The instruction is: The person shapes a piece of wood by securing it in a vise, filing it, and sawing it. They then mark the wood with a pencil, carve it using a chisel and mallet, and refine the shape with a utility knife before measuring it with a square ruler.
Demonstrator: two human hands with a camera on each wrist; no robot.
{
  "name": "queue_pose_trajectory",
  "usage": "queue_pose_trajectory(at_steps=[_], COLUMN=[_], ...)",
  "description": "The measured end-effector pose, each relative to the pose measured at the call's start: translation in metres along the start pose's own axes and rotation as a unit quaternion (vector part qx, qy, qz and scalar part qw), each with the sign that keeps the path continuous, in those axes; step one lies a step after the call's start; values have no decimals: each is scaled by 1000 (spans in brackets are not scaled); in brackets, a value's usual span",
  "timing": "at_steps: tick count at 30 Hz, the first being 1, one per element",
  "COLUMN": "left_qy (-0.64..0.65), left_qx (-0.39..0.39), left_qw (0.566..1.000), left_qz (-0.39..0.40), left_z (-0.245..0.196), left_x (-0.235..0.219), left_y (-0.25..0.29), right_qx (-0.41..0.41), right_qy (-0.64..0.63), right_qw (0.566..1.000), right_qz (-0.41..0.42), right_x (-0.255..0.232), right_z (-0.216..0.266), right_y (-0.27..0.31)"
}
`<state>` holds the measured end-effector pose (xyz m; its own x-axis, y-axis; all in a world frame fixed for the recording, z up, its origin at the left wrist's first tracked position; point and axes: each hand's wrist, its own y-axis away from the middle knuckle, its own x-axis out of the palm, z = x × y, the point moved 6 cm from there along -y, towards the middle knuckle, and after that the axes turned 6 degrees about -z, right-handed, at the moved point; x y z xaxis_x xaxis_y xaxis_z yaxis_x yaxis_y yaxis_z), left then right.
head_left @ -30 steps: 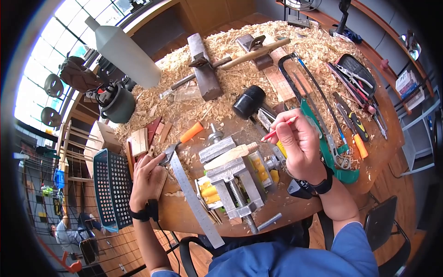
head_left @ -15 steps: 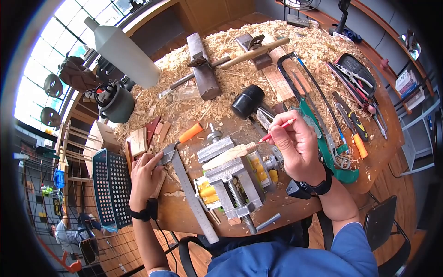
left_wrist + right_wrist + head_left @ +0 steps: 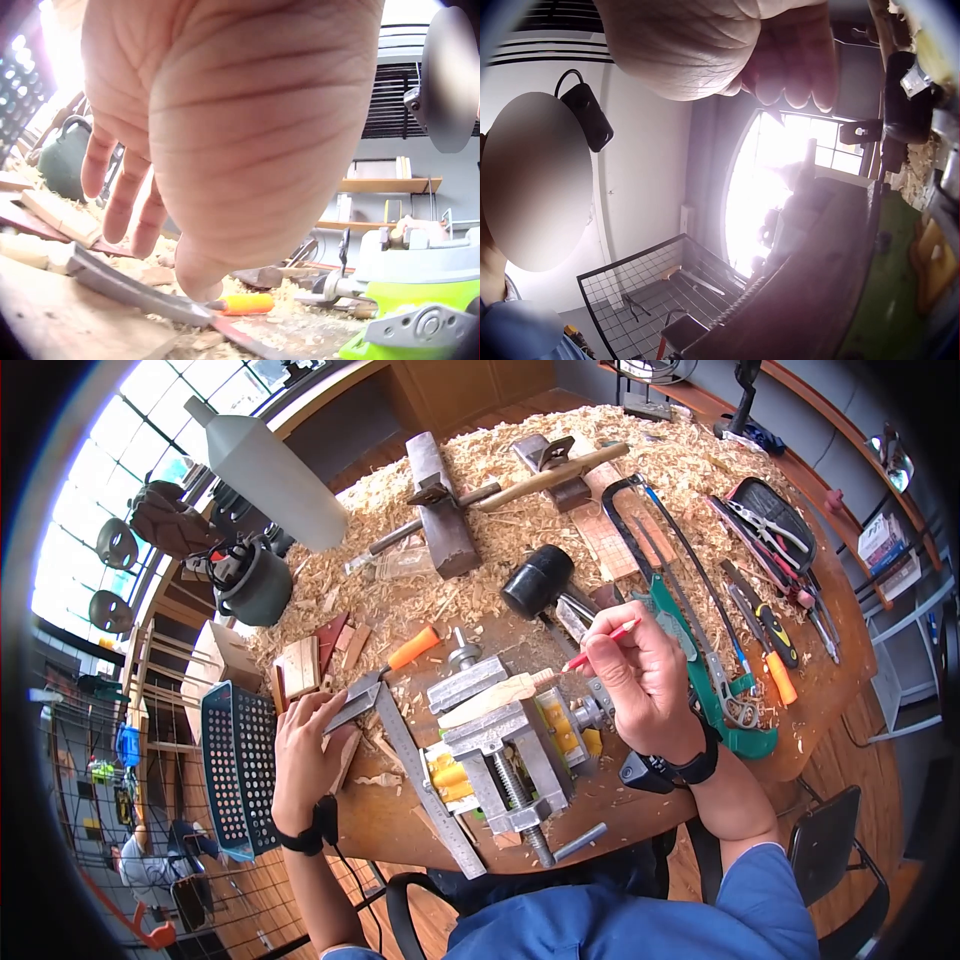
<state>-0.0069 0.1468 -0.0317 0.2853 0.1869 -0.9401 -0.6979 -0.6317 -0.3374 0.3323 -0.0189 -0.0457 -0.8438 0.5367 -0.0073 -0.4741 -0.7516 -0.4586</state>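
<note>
My left hand (image 3: 303, 760) is at the left of the bench, its fingertips at the dark stock of a try square (image 3: 410, 755). In the left wrist view its fingers hang fairly straight, thumb tip close over the square (image 3: 135, 292). The square's long steel blade slants toward the front edge beside the vise (image 3: 510, 740). Clamped in the vise is a pale shaped wood piece (image 3: 490, 703) with a narrow end. My right hand (image 3: 645, 690) pinches a red pencil (image 3: 576, 662), its point close to that narrow end. The right wrist view hides the pencil.
An orange-handled chisel (image 3: 412, 648) lies behind the square. Beyond the vise are a black mallet (image 3: 540, 578), wooden planes (image 3: 442, 525) and deep shavings. A green-handled hacksaw (image 3: 690, 650) lies right. A perforated basket (image 3: 240, 770) and white bottle (image 3: 270, 475) stand left.
My left hand has drawn back left, and the square has shifted and turned, its blade's near end swinging away from the front edge. The pencil point has moved slightly closer to the wood piece.
</note>
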Motion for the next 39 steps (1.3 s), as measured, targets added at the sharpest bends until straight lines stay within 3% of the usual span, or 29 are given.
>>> queue_pose_trajectory(at_steps=[2, 3, 4, 6, 11, 14, 18, 20, 22, 24, 28, 30, 32, 36, 39], left_qy=[31, 49, 47, 114, 179, 172, 160, 128, 67, 180, 240, 261, 282, 261, 281], left_qx=[-25, 14, 10, -37, 59, 69, -82, 41, 45, 3, 45, 83, 79, 92, 98], left_qw=[999, 997, 997, 993, 976, 976, 981, 989, 995, 979, 969, 960, 955, 957, 951], left_qz=[-8, -60, -60, 21, -107, -116, 66, -55, -63, -91, -43, -49, -40, -86, -86], left_z=[-13, -24, -35, -56, -108, -112, -83, -98, -101, -97, -116, -126, -130, -117, -112], left_x=[-13, -20, -28, -39, -45, -50, -29, -47, -47, -41, -47, -50, -54, -48, -36], left_y=[0, -1, -1, 0, -18, -19, -3, -13, -10, -1, 10, 8, 4, -15, -32], right_qx=[-1, -1, -1, -2, 8, 10, 0, 9, 19, 26, 56, 59, -81, -10, -43], right_qy=[-8, -16, -19, -8, -6, -18, -22, -29, -30, -26, -74, -30, 104, 115, 201], right_qw=[1000, 1000, 1000, 1000, 1000, 999, 999, 999, 999, 999, 996, 998, 975, 898, 833], right_qz=[-2, -6, -2, -5, -20, -33, -38, -31, -33, -37, -18, 2, 178, 425, 513], right_x=[1, 1, 2, 2, 1, 0, 0, 0, 1, 0, -5, -11, 1, 24, 29], right_z=[0, 0, 0, 1, -3, -3, -3, -4, -4, -5, 2, 30, 62, 83, 73], right_y=[0, 0, -1, -1, 2, 2, 0, 1, 0, 0, -4, -7, -6, 27, 59])
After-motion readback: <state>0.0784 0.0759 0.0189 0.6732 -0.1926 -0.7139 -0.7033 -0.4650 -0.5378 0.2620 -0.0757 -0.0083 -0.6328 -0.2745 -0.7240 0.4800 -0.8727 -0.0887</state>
